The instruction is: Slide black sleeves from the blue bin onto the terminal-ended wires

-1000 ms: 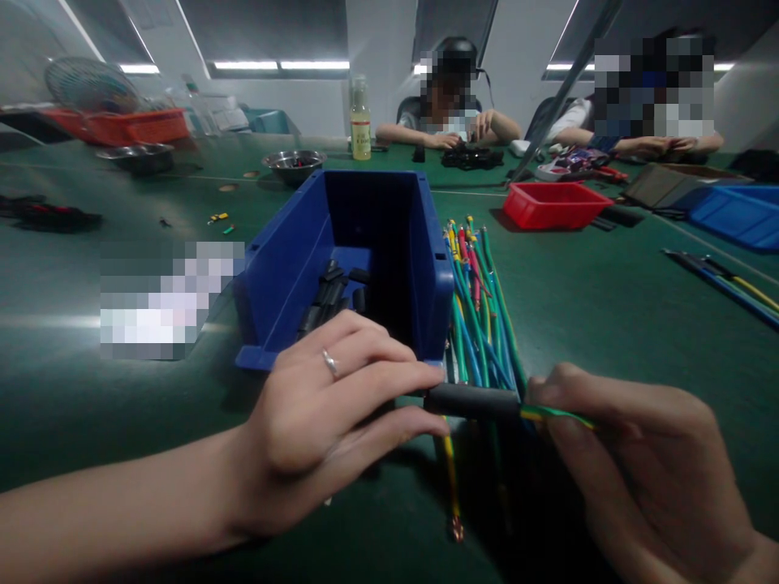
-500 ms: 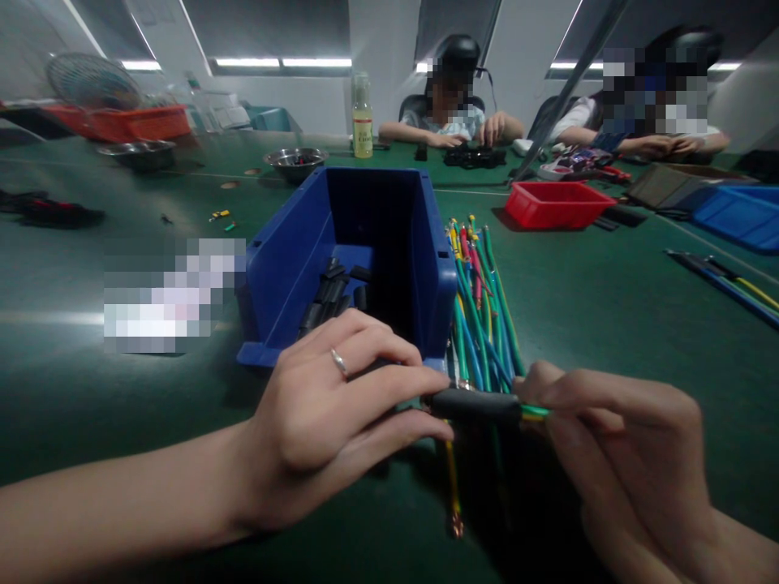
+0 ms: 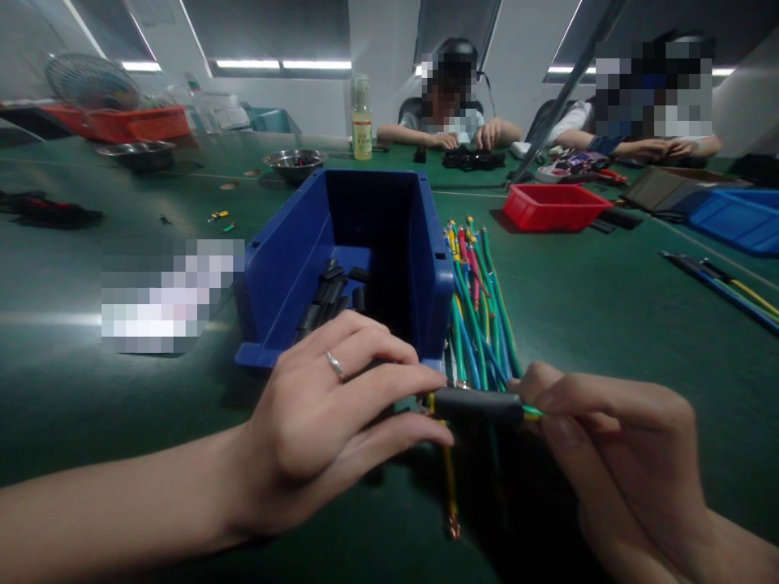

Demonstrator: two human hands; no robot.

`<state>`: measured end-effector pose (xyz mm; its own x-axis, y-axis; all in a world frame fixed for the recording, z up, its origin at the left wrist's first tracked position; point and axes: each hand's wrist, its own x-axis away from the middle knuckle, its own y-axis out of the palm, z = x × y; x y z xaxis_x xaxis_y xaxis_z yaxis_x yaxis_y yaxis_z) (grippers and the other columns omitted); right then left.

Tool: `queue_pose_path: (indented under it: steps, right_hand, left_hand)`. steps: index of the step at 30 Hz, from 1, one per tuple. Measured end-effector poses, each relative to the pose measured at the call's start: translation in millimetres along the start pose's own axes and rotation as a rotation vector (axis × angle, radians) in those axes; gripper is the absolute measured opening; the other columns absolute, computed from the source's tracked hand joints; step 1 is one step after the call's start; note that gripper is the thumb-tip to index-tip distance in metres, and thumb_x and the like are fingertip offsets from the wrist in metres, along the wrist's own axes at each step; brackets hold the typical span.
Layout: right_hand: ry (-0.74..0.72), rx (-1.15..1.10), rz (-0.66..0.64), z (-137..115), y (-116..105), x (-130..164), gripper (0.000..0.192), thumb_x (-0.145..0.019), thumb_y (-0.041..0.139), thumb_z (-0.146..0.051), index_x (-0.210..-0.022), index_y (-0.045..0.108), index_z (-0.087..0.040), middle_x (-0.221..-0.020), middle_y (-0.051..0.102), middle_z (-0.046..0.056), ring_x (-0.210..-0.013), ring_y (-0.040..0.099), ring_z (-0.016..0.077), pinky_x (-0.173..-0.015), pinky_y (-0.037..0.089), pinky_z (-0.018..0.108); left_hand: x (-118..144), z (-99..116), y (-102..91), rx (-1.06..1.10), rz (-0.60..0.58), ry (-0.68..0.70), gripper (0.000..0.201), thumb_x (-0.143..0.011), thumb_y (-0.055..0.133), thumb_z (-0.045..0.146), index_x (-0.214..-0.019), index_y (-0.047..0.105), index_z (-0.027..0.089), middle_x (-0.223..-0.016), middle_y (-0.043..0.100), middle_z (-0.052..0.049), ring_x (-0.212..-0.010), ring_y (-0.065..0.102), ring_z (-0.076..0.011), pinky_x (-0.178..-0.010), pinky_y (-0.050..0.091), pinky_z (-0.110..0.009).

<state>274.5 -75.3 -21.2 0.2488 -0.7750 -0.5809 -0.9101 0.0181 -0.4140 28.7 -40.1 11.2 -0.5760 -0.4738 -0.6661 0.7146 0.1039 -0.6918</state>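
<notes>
Resting on green table: wires, blue bin; dark windows behind.

Low in the frame, we see the right hand pinching a green-and-yellow wire at the right end of a black sleeve, with the left hand's thumb and index finger around its left end. At the centre we find a blue bin holding short black pieces, and just right of it a bundle of coloured wires on the green table. Higher up we make out a metal bowl, a yellowish bottle and a red tray.
</notes>
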Motion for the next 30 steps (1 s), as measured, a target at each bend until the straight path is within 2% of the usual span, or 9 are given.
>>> queue_pose_path:
  steps: [3, 7, 11, 18, 25, 30]
  right_hand:
    - [-0.007, 0.040, 0.002, -6, 2, -7, 0.024, -0.087, 0.045, 0.001, -0.080, 0.050, -0.021, -0.067, 0.049, -0.004, -0.054, 0.047, 0.0072, -0.050, 0.044, 0.018]
    - [-0.043, 0.031, 0.031, -7, 3, -8, 0.029, -0.086, 0.047, 0.001, -0.099, 0.052, -0.024, -0.074, 0.053, -0.005, -0.058, 0.050, 0.0073, -0.053, 0.048, 0.017]
    - [-0.076, 0.012, 0.003, -5, 3, -8, 0.030, -0.086, 0.046, 0.002, -0.099, 0.051, -0.024, -0.070, 0.051, -0.005, -0.056, 0.048, 0.0074, -0.051, 0.045, 0.017]
    - [-0.102, 0.008, 0.009, -5, 2, -8, 0.041, -0.085, 0.048, 0.002, -0.111, 0.049, -0.028, -0.075, 0.054, -0.005, -0.058, 0.051, 0.0083, -0.053, 0.048, 0.019]
    - [-0.097, 0.005, 0.009, -6, 1, -9, 0.035, -0.085, 0.048, 0.001, -0.106, 0.051, -0.027, -0.072, 0.053, -0.006, -0.055, 0.051, 0.0074, -0.052, 0.048, 0.018]
    - [-0.059, 0.010, 0.041, -10, 3, -13, 0.027, -0.088, 0.046, -0.001, -0.100, 0.051, -0.025, -0.067, 0.051, -0.006, -0.052, 0.048, 0.0065, -0.047, 0.044, 0.016]
  left_hand:
    - [0, 0, -0.2, -0.003, 0.012, -0.001, 0.022, -0.090, 0.072, 0.027, -0.106, 0.070, 0.013, -0.093, 0.072, -0.006, -0.090, 0.062, -0.0144, -0.080, 0.054, -0.026]
    - [1, 1, -0.4, 0.005, -0.005, -0.004, 0.025, -0.088, 0.074, 0.029, -0.109, 0.070, 0.014, -0.096, 0.072, -0.006, -0.092, 0.062, -0.0144, -0.082, 0.054, -0.026]
    - [1, 0, -0.2, 0.023, -0.013, -0.008, 0.021, -0.089, 0.074, 0.024, -0.107, 0.071, 0.015, -0.095, 0.072, -0.005, -0.091, 0.061, -0.0137, -0.081, 0.053, -0.025]
    - [0, -1, -0.4, 0.019, -0.003, -0.005, 0.020, -0.089, 0.073, 0.025, -0.107, 0.071, 0.015, -0.094, 0.073, -0.004, -0.090, 0.061, -0.0129, -0.081, 0.054, -0.025]
    - [0, 1, -1.2, 0.016, -0.014, -0.001, 0.020, -0.090, 0.073, 0.025, -0.107, 0.070, 0.015, -0.094, 0.072, -0.004, -0.090, 0.061, -0.0132, -0.080, 0.054, -0.025]
    - [3, 2, 1.0, -0.003, 0.059, -0.081, 0.030, -0.098, 0.057, 0.042, -0.107, 0.065, 0.014, -0.096, 0.067, -0.007, -0.093, 0.061, -0.0179, -0.083, 0.053, -0.031]
